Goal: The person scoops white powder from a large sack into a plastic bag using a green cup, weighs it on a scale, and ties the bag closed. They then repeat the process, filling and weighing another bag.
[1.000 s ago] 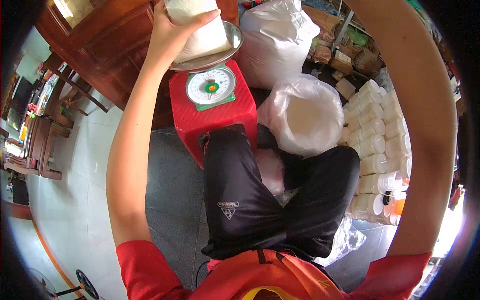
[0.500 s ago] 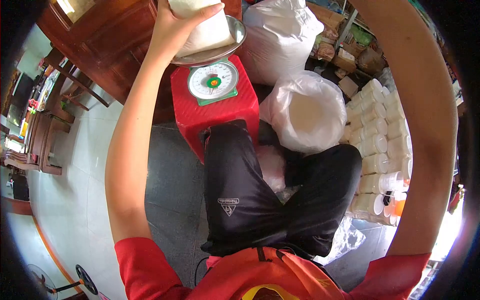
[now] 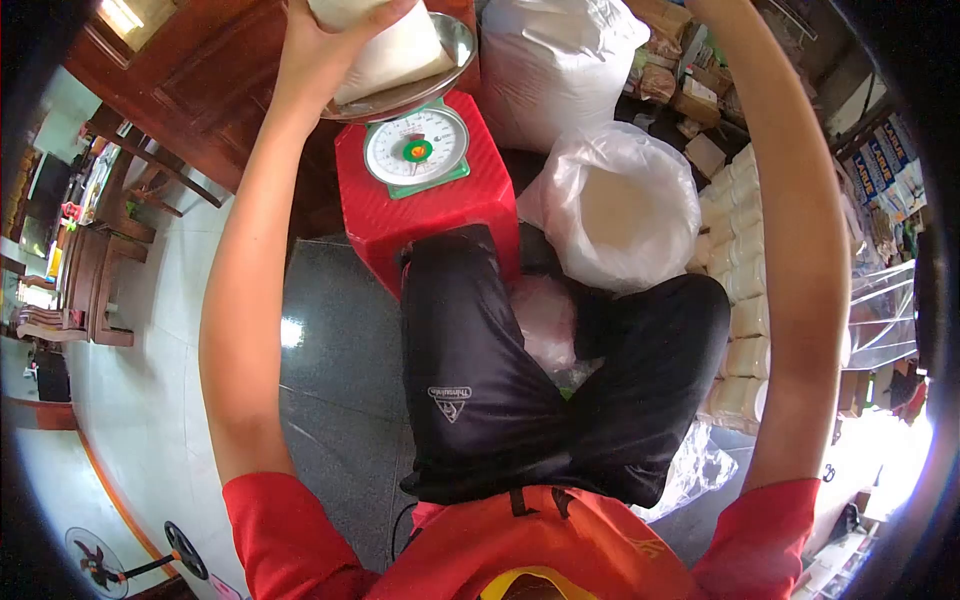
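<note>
White plastic is what your left hand is closing around: you are grasping the white packet from its left side, thumb across its near face and fingers wrapping behind. The packet is sitting on the steel pan of the dial scale, which is standing on the red stool just ahead of your knees. Your right hand is lying beyond the top edge of the view, with only the forearm showing, so I cannot tell whether it is gripping something or hanging loose.

While your hand is bearing on the packet, the needle is probably reading your push along with the load. As I judge it, the weighing is going best when you are settling the packet on the middle of the pan. Be easing your grip until the packet is standing by itself, and be reading the dial only after the needle is resting.

The packet's long axis is running from the pan up and to the left in the view, leaning rather than plumb. Its lower end is resting on the pan. Its upper end is pointing away from you toward the wooden cabinet and is being cut off by the frame. An open bag of white powder is sitting just right of the stool.
</note>
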Tool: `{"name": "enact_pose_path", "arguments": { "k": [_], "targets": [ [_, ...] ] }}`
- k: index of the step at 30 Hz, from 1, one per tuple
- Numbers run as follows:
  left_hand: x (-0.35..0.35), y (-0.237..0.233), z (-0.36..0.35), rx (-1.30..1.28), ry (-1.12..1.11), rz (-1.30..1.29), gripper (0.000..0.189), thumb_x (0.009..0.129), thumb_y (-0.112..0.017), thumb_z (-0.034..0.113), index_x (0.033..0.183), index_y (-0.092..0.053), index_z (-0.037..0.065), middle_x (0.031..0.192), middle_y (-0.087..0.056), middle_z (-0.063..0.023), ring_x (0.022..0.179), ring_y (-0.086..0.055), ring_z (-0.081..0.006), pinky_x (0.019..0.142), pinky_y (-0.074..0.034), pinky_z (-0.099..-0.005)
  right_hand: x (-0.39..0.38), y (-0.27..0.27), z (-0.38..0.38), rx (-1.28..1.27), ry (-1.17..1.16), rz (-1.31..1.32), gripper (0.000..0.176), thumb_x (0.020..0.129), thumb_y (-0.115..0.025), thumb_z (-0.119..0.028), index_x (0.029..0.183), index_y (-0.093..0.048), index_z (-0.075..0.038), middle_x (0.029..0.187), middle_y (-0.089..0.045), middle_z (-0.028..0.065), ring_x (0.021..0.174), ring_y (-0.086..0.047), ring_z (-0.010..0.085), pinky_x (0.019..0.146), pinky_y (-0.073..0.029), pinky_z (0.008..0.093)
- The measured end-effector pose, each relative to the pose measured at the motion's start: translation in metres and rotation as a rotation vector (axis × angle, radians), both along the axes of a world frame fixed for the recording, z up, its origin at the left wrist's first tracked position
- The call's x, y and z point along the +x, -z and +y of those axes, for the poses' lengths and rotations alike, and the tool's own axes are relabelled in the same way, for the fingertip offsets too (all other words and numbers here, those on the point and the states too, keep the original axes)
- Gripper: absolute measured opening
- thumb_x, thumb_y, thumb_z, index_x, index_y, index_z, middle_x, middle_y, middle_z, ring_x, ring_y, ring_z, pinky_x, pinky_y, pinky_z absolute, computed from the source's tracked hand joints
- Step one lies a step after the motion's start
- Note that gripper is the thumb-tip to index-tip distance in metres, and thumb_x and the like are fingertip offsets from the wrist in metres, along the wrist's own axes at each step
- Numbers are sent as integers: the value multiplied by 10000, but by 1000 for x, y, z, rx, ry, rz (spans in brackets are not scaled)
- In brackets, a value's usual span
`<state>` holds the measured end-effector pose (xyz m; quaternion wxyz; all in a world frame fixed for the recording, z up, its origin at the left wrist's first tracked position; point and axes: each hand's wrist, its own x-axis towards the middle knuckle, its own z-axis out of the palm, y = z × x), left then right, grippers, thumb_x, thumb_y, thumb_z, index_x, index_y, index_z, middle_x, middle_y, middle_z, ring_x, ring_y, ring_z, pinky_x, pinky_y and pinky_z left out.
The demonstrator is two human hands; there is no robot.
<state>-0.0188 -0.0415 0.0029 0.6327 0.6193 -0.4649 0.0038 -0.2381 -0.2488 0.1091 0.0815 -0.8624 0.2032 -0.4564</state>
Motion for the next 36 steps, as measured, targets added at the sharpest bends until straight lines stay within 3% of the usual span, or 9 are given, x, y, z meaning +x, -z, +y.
{"name": "enact_pose_path", "arguments": {
  "k": [2,5,7,10,13,16,22,31,36],
  "targets": [
    [2,3,-2,-17,-4,1,916,801,-895,285,1472,-344,-8,1341,-573,-176,1228,-592,-274,1024,-512,-385,-33,26,10,344,-20,52,387,988,-591,-339,930,-719,22,714,-671,165,639,-653,300,630,-491,414],
    [-4,1,1,-22,26,-7,904,807,-888,272,1473,-346,-8,1345,-570,-171,1238,-585,-271,1030,-507,-383,-69,86,-24,292,-54,134,380,1009,-576,-349,950,-738,-11,681,-671,148,629,-648,274,628,-500,397],
    [-7,0,0,-21,27,33,877,817,-876,248,1476,-354,-2,1345,-573,-164,1237,-586,-268,1033,-505,-383,-92,136,-54,390,0,309,327,996,-607,-358,1014,-703,-46,794,-640,19,587,-542,93,614,-465,283],
    [-6,-1,-1,0,5,-3,867,823,-871,240,1482,-359,6,1344,-576,-159,1240,-587,-267,1027,-512,-383,-123,190,-63,468,3,417,394,951,-535,-364,983,-703,-9,845,-701,198,707,-689,294,735,-526,432],
    [-6,1,-1,-5,-9,23,857,828,-867,239,1484,-364,10,1346,-579,-155,1246,-586,-267,1027,-514,-385,-150,238,-73,531,-63,510,370,975,-572,-321,961,-677,33,816,-690,109,600,-624,187,622,-507,346],
    [-4,2,-1,-28,22,21,865,830,-867,244,1488,-357,12,1356,-573,-160,1254,-583,-267,1031,-512,-388,-164,263,-70,616,-17,650,378,949,-550,-312,951,-697,36,830,-698,189,651,-676,286,724,-529,426],
    [16,5,0,4,36,-124,786,752,-930,300,1331,-519,-35,1217,-661,-153,1100,-671,-213,940,-549,-355,-177,308,-72,796,11,558,341,948,-548,-276,979,-710,22,861,-722,178,655,-703,255,729,-541,410],
    [-3,3,-9,-106,37,-120,420,781,-893,154,1111,-692,-12,1046,-731,-99,935,-713,-164,845,-571,-324,-182,329,-76,804,32,513,360,951,-560,-258,985,-694,75,894,-734,208,671,-747,275,743,-557,419],
    [-4,0,-10,-122,15,-122,484,754,-910,158,1138,-675,-19,1063,-726,-105,936,-714,-176,855,-569,-328,-178,334,-73,846,34,562,347,945,-571,-250,968,-705,69,835,-731,216,655,-737,280,739,-563,439]
  ]
}}
